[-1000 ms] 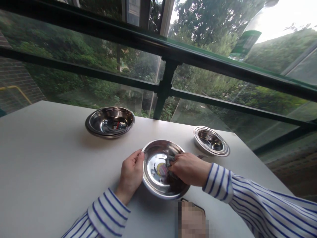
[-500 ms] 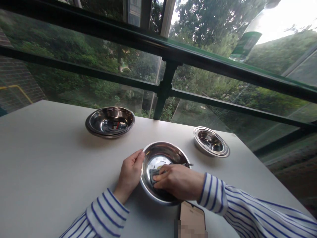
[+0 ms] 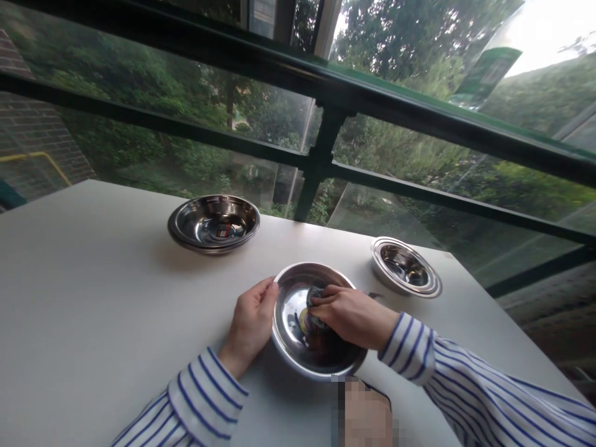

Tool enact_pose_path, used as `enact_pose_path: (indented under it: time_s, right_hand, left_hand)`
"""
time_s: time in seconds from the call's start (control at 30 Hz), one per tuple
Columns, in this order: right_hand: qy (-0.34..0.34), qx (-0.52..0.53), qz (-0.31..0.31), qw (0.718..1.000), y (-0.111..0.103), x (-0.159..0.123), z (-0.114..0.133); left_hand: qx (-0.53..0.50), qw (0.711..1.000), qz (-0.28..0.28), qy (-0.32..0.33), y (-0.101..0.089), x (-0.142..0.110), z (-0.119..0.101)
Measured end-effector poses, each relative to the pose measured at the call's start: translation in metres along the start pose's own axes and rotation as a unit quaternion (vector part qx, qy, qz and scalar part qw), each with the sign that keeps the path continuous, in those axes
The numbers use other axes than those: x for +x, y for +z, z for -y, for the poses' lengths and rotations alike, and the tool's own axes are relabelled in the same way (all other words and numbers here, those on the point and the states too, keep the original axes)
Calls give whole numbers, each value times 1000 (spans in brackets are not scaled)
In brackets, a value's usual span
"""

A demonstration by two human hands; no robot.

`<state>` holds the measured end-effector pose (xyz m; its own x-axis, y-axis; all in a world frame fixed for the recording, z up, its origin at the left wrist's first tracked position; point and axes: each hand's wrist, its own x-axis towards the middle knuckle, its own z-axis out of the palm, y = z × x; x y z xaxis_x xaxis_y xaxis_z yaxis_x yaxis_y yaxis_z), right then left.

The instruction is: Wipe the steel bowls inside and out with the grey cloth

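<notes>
A shiny steel bowl (image 3: pixel 298 357) is in front of me, tilted slightly. My left hand (image 3: pixel 251 316) grips its left rim, thumb on top and fingers around the outside. Inside the bowl, my right hand (image 3: pixel 351 315) presses a dark grey cloth-like pad (image 3: pixel 315 301) against the inner wall, with fingertips closed on it. The pad's exact kind is partly hidden by the fingers. A yellow round mark (image 3: pixel 304 321) shows on the bowl's bottom, beside the pad.
Stacked steel basins (image 3: pixel 214 223), the top one with a red label, stand at the back left of the white table (image 3: pixel 116 298). Smaller stacked steel bowls (image 3: pixel 406 267) are at the back right. A phone (image 3: pixel 367 413) lies near the front. A green railing (image 3: pixel 321 149) runs behind the table.
My right hand has moved the pad up and away from me inside the bowl, from the lower left toward the far side. My left hand keeps its hold. The view has shifted slightly.
</notes>
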<state>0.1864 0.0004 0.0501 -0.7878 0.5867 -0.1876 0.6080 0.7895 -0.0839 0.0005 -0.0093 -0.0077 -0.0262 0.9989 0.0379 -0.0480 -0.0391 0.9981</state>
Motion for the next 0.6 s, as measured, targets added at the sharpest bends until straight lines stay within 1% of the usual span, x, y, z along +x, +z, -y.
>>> enact_pose_path:
  time_s: [0.1,0.27,0.47,0.6]
  right_hand:
    - [-29,11,2,1000,2,4,4]
    - [-17,21,10,1000,0,0,3]
    - [-34,44,11,998,-4,-2,4]
    - [-18,38,12,999,-4,-3,1]
  left_hand:
    - [-9,1000,11,-4,-1,0,-1]
    - [-5,1000,14,-9,-1,0,-1]
    - [-3,1000,17,-3,0,-1,-1]
    - [-7,1000,22,0,1,-2,-1]
